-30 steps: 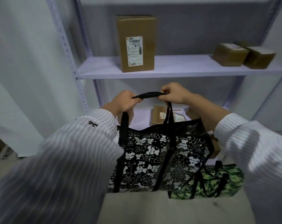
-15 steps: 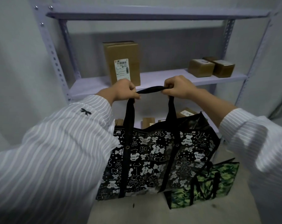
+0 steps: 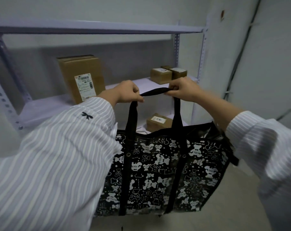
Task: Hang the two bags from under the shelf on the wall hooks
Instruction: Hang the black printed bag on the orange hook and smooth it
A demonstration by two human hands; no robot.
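Lifted higher and swung right since a moment ago, the black bear-print bag (image 3: 166, 172) hangs clear of the floor, near us, in front of the metal shelf (image 3: 46, 107). We grip its black handle (image 3: 154, 92) at both ends, left hand (image 3: 126, 95) and right hand (image 3: 183, 90), fingers curled tight round the strap. Beyond, a tall carton (image 3: 81, 75) and small boxes (image 3: 161, 75) sit on the shelf; a grey wall (image 3: 266, 64) rises at right.

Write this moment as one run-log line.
left hand: grips handle | right hand: grips handle | bear-print bag: hangs below | hooks: unseen
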